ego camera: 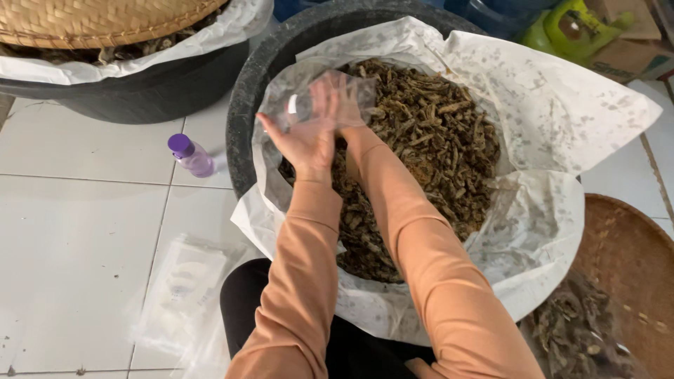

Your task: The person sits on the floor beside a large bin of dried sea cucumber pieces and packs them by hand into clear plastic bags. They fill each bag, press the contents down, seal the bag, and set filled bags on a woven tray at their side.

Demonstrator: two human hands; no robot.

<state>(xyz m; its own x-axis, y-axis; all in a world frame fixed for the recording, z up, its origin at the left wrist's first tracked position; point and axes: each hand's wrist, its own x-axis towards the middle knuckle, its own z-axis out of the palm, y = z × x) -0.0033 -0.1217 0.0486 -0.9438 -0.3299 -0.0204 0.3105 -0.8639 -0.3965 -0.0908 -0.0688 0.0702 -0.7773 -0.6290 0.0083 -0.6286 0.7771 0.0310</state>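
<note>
A clear plastic bag (319, 98) is held up between both hands above the near-left rim of the big dark tub (242, 119). The left hand (305, 140) has its fingers spread flat against the film, and the right hand (347, 105) lies behind it, seen through the plastic, pressing toward the left; the two seem to be rubbing the film to part its mouth. My judgement is that sliding the palms in opposite directions, close to the open edge, would separate the layers best, with the bag kept over the tub.

Inside the tub, a white liner sheet (554, 105) holds a heap of dried brown pieces (428, 140). Left of the tub on the tiled floor stands a small purple-capped bottle (191, 156), and nearer the person lies a stack of flat clear bags (186, 288). Beyond the tub at upper right are a green container (569, 24) and a cardboard box (632, 56). A woven tray (628, 260) sits right of the tub.
</note>
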